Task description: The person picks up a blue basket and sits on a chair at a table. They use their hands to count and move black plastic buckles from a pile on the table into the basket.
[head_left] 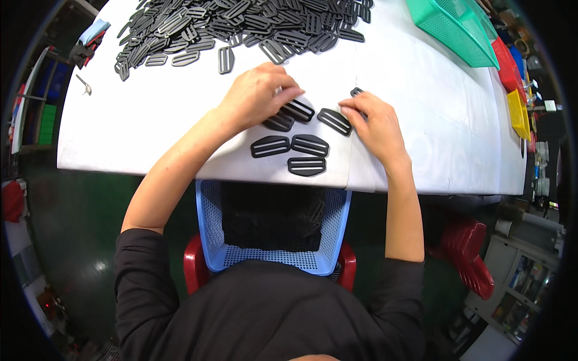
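Observation:
My left hand (257,95) is over the table, fingers curled and pinched together. Just under it lie two black plastic slide buckles, one (300,111) by the fingertips and another (279,123) partly covered by the hand; whatever the pinch holds is hidden. My right hand (376,125) is closed on a black slide buckle (356,91), whose end shows past the fingers. Left of that hand a loose buckle (335,121) lies flat. Nearer the table's front edge are three more: a left one (270,146), a right one (310,145) and a front one (306,166).
A large heap of black buckles (241,24) covers the far side of the white table (126,120). Green (454,30), red (509,69) and yellow (518,115) baskets line the right edge. Below the front edge, a blue basket (274,259) sits before me, dark inside.

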Available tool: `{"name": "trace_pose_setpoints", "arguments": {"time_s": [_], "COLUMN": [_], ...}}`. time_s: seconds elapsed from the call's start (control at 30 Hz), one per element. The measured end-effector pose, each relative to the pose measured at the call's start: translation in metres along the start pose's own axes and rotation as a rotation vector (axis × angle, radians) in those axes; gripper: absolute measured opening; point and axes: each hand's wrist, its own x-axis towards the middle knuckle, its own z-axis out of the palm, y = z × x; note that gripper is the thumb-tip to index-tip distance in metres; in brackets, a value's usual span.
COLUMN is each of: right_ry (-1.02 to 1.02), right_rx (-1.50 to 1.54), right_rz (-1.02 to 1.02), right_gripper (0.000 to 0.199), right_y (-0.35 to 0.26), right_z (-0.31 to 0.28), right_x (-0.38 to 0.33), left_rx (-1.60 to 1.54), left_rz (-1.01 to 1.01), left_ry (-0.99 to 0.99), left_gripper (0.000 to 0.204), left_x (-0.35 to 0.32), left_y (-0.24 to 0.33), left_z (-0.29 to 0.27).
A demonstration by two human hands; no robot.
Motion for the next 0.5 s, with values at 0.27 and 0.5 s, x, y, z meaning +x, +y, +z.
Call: {"name": "trace_pose_setpoints", "arguments": {"time_s": [0.27,0.5], "right_ry": [0.255,0.332], "right_rx": [-0.283,-0.510], "right_rz": [-0.358,-0.539], "right_gripper": [0.030,0.021], "right_y": [0.025,0.009], "right_z": [0.036,0.045], "right_x": [0.115,0.085], "left_rx": [0.480,0.574], "left_rz": [0.052,0.139], "left_ry": [0.156,0.138], "left_gripper": [0.034,0.034], "left_x": [0.063,0.037], "left_y": [-0.044,-0.042], "left_z": [0.013,0.014]}}
